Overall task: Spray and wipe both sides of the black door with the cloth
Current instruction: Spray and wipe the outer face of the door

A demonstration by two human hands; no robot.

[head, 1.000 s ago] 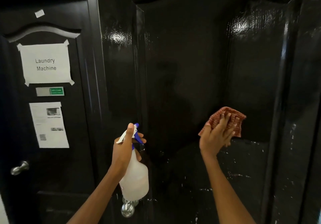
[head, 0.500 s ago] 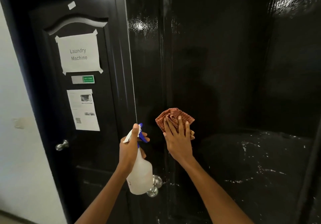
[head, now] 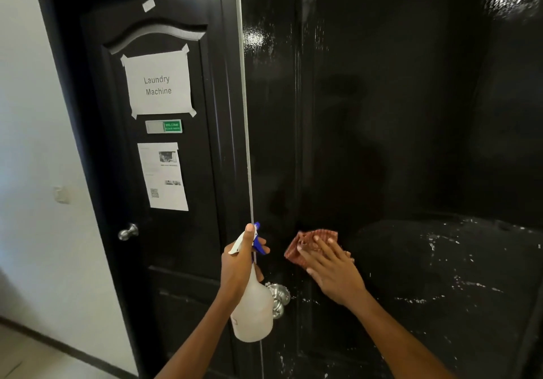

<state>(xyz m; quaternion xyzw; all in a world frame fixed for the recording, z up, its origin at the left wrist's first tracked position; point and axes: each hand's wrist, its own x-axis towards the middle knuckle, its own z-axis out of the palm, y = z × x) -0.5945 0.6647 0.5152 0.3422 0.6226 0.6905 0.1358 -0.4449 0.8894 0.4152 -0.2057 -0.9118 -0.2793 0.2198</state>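
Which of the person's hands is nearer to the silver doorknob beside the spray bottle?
Left. The left hand sits just above-left of the doorknob; the right hand is farther, to its right.

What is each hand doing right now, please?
Left hand: grips the spray bottle.
Right hand: open, straight fingers press the cloth on the black door.

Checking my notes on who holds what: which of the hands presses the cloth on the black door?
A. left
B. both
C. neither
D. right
D: the right hand presses the cloth flat on the black door, while the left hand grips the spray bottle.
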